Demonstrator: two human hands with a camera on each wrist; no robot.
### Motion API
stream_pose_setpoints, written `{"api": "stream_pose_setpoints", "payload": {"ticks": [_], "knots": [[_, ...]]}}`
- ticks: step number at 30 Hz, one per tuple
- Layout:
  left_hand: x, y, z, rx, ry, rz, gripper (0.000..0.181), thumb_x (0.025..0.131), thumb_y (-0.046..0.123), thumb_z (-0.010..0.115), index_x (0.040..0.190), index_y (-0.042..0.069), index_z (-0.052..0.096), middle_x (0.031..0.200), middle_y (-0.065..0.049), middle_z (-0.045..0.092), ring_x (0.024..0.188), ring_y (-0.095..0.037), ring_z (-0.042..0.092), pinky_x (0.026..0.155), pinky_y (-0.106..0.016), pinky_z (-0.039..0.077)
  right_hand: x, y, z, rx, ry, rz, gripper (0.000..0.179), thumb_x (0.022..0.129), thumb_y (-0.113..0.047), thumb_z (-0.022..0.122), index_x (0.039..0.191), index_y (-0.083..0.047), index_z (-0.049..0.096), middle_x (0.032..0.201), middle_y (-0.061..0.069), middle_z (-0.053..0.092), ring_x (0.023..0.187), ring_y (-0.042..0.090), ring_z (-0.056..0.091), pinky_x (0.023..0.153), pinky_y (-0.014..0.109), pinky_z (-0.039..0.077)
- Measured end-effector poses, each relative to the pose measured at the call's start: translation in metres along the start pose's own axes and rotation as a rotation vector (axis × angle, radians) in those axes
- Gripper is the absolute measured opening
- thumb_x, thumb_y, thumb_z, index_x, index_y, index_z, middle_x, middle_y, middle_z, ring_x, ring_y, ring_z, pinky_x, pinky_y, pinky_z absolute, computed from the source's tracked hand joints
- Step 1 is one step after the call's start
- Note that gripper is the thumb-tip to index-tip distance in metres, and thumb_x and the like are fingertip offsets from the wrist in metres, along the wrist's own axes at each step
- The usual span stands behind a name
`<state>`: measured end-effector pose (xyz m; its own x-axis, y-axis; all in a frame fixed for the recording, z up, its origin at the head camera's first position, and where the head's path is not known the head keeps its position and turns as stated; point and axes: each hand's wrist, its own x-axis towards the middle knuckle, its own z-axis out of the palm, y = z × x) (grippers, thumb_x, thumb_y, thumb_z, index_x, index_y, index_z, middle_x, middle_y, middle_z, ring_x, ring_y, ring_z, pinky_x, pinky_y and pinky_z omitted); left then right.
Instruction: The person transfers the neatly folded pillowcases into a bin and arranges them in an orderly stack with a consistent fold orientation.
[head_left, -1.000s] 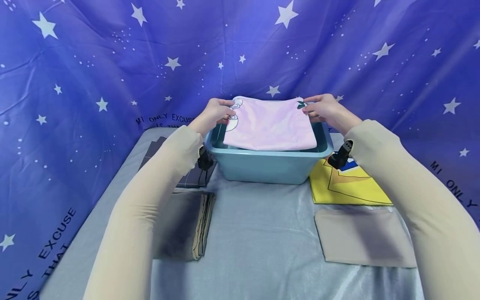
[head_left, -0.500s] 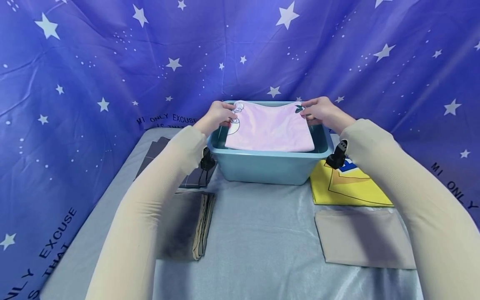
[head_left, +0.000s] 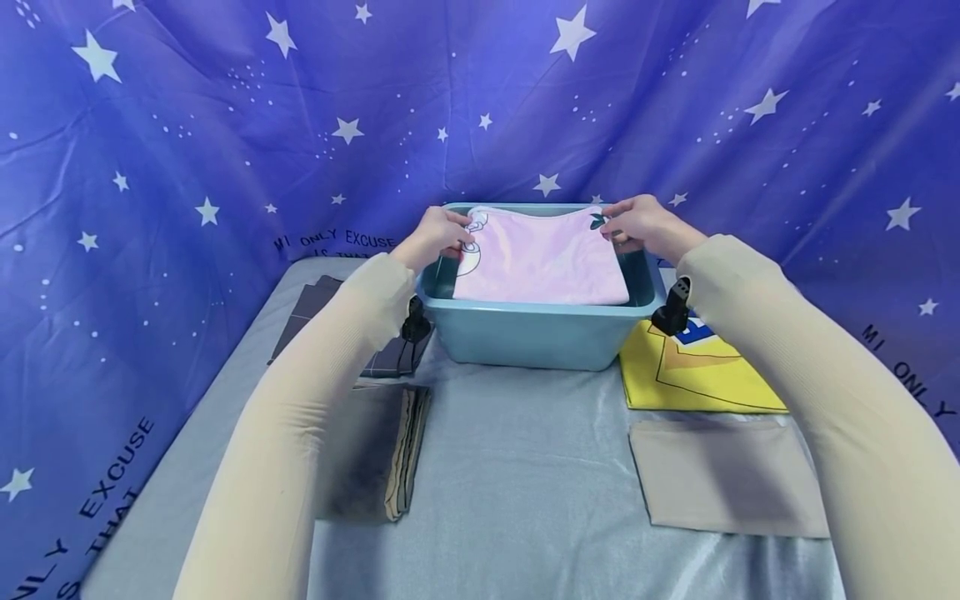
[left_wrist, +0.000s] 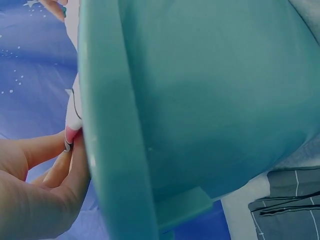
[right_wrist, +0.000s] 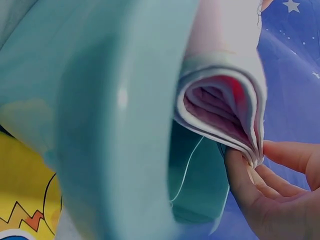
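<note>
A folded pink cloth (head_left: 540, 258) with printed figures at its far corners lies over the opening of a teal plastic basin (head_left: 525, 333), its near edge just inside the front rim. My left hand (head_left: 435, 233) pinches the cloth's far left corner between thumb and fingers. At the far right corner, my right hand (head_left: 645, 223) pinches it too. In the right wrist view the folded cloth (right_wrist: 225, 75) shows several layers, gathered between thumb and fingers. The left wrist view has the basin wall (left_wrist: 210, 100) hiding most of the cloth.
Left of the basin lie a dark checked folded cloth (head_left: 393, 354) and a thick grey-brown folded one (head_left: 367, 458). To the right are a yellow printed cloth (head_left: 697, 379) and a beige one (head_left: 727, 475). All rest on a grey-blue covered table (head_left: 525, 483). A starry blue curtain (head_left: 480, 83) hangs behind.
Both hands have lowered the pink cloth slightly into the basin, and the basin's back rim has come into view behind it. The grip at both corners is kept.
</note>
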<state>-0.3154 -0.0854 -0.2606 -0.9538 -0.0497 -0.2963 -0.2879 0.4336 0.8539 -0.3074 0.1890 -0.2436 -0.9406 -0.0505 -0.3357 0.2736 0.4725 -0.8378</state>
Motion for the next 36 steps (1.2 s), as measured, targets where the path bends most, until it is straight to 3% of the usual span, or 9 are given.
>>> {"api": "stream_pose_setpoints", "payload": {"ticks": [8, 12, 17, 22, 27, 36], "knots": [[0.002, -0.003, 0.001, -0.004, -0.001, 0.022, 0.039, 0.082, 0.001, 0.059, 0.121, 0.007, 0.055, 0.097, -0.009, 0.058, 0.062, -0.012, 0.052, 0.06, -0.024, 0.05, 0.001, 0.003, 0.0, 0.009, -0.011, -0.008, 0.051, 0.087, -0.004, 0.051, 0.135, 0.001, 0.032, 0.075, -0.001, 0.055, 0.061, 0.006, 0.057, 0.066, 0.027, 0.052], [0.001, -0.004, 0.001, -0.019, -0.01, 0.039, 0.038, 0.083, 0.0, 0.056, 0.122, 0.003, 0.052, 0.101, -0.013, 0.059, 0.061, -0.013, 0.055, 0.062, -0.025, 0.052, 0.001, 0.008, 0.0, -0.052, 0.0, -0.036, 0.051, 0.087, -0.004, 0.05, 0.134, 0.004, 0.032, 0.097, 0.011, 0.055, 0.064, 0.007, 0.059, 0.072, 0.03, 0.051], [-0.001, -0.007, -0.001, -0.042, -0.019, 0.064, 0.038, 0.086, 0.001, 0.05, 0.123, -0.002, 0.048, 0.11, -0.018, 0.057, 0.052, -0.011, 0.055, 0.063, -0.025, 0.052, -0.003, 0.012, -0.001, -0.129, 0.001, -0.102, 0.048, 0.088, -0.005, 0.047, 0.132, 0.006, 0.032, 0.122, 0.027, 0.042, 0.062, 0.005, 0.058, 0.076, 0.033, 0.049], [-0.009, -0.008, -0.002, -0.036, -0.047, 0.108, 0.035, 0.086, 0.004, 0.048, 0.122, -0.001, 0.049, 0.111, -0.02, 0.056, 0.053, -0.01, 0.053, 0.069, -0.029, 0.052, -0.006, 0.014, -0.001, -0.175, 0.002, -0.17, 0.043, 0.09, -0.009, 0.047, 0.128, 0.006, 0.038, 0.117, 0.026, 0.049, 0.06, 0.002, 0.058, 0.072, 0.031, 0.051], [-0.016, -0.007, -0.001, -0.022, -0.058, 0.136, 0.033, 0.086, 0.004, 0.049, 0.118, 0.0, 0.052, 0.101, -0.016, 0.058, 0.058, -0.013, 0.055, 0.073, -0.032, 0.051, -0.008, 0.017, 0.0, -0.243, 0.019, -0.25, 0.039, 0.09, -0.011, 0.048, 0.125, 0.005, 0.043, 0.112, 0.025, 0.051, 0.061, 0.001, 0.058, 0.065, 0.026, 0.052], [-0.025, -0.007, -0.004, 0.015, -0.048, 0.203, 0.033, 0.087, 0.008, 0.049, 0.119, 0.002, 0.052, 0.105, -0.016, 0.06, 0.063, -0.013, 0.056, 0.069, -0.029, 0.051, -0.016, 0.022, 0.003, -0.272, 0.02, -0.317, 0.039, 0.089, -0.014, 0.052, 0.124, 0.002, 0.046, 0.111, 0.025, 0.054, 0.064, 0.002, 0.058, 0.062, 0.023, 0.051]]}}
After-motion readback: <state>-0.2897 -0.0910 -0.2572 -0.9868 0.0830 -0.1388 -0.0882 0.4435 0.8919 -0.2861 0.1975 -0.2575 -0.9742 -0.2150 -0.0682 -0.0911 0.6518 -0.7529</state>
